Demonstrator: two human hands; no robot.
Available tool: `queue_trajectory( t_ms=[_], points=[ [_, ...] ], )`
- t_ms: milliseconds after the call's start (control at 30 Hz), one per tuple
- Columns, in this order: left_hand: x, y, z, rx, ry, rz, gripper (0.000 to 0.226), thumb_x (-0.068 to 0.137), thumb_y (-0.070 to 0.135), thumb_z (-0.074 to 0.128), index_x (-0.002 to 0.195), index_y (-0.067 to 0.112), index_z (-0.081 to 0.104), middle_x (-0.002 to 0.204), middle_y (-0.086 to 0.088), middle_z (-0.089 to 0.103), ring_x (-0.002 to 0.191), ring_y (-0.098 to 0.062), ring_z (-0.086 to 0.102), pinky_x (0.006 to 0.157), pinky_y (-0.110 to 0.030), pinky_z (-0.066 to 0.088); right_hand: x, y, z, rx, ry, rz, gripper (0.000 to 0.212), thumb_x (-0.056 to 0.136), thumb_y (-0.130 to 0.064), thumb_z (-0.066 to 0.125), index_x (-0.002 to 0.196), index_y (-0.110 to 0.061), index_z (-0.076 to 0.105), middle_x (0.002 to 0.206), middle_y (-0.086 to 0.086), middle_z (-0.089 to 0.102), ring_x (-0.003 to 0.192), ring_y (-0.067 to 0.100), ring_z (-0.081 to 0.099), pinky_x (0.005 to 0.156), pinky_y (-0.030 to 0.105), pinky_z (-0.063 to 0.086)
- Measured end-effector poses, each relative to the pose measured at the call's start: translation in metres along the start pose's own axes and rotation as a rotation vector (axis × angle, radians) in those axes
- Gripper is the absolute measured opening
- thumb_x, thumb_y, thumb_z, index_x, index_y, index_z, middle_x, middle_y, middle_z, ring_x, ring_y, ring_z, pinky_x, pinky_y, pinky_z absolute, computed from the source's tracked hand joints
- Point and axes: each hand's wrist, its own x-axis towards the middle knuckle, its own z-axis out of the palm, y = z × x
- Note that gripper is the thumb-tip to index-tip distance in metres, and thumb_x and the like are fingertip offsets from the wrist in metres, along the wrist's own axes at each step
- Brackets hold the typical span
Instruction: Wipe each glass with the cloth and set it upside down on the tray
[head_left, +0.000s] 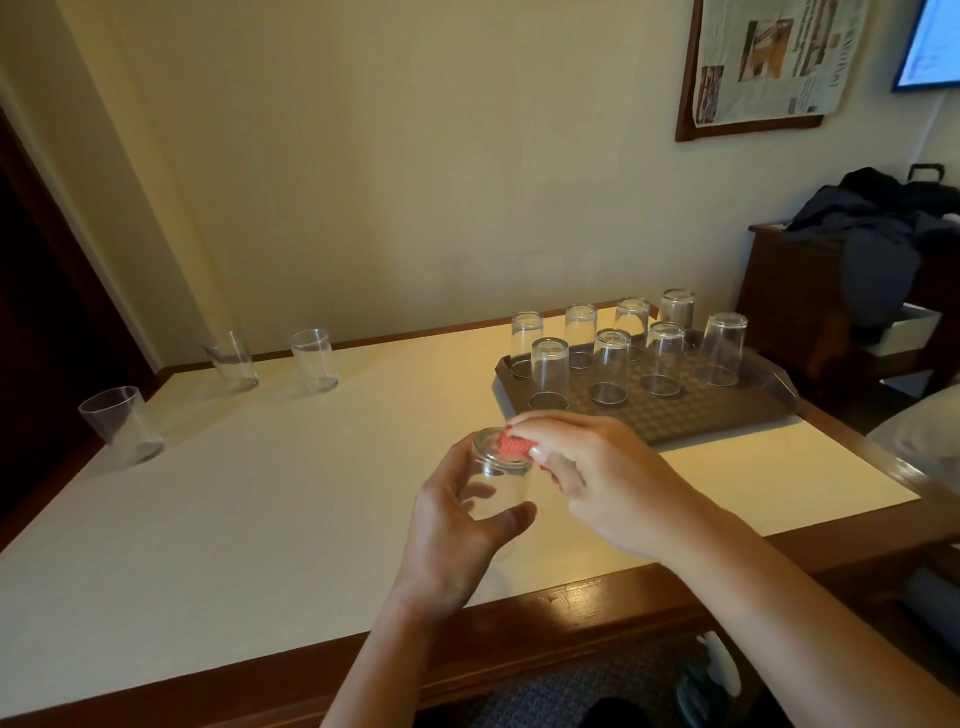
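Note:
My left hand (460, 525) grips a clear glass (496, 486) above the table, with its base turned up and away from me. My right hand (597, 470) pinches a small red cloth (514, 448) against that base. At the right stands a brown patterned tray (727, 415) carrying several glasses upside down, such as the nearest one (549, 373). Three more glasses stand upright on the table's left side: one near the left edge (122, 423) and two by the wall (234, 358) (315, 359).
The table (260, 493) has a cream top with a dark wooden rim. To the far right, dark clothes (878, 234) lie heaped on a dark wooden cabinet (789, 306). On the wall above it hangs a framed newspaper (769, 62).

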Motion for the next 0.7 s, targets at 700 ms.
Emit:
queue_trajectory(
  t_ms=[700],
  points=[
    [-0.002, 0.011, 0.009, 0.018, -0.031, -0.001, 0.057, 0.081, 0.015, 0.09, 0.124, 0.04, 0.062, 0.115, 0.022, 0.07, 0.101, -0.01, 0.064, 0.091, -0.028, 0.048, 0.006, 0.003, 0.002, 0.007, 0.063, 0.033, 0.033, 0.094, 0.001, 0.058, 0.119, -0.016, 0.069, 0.108, -0.001, 0.071, 0.098, 0.015, 0.064, 0.083, 0.032, 0.056]
  ],
)
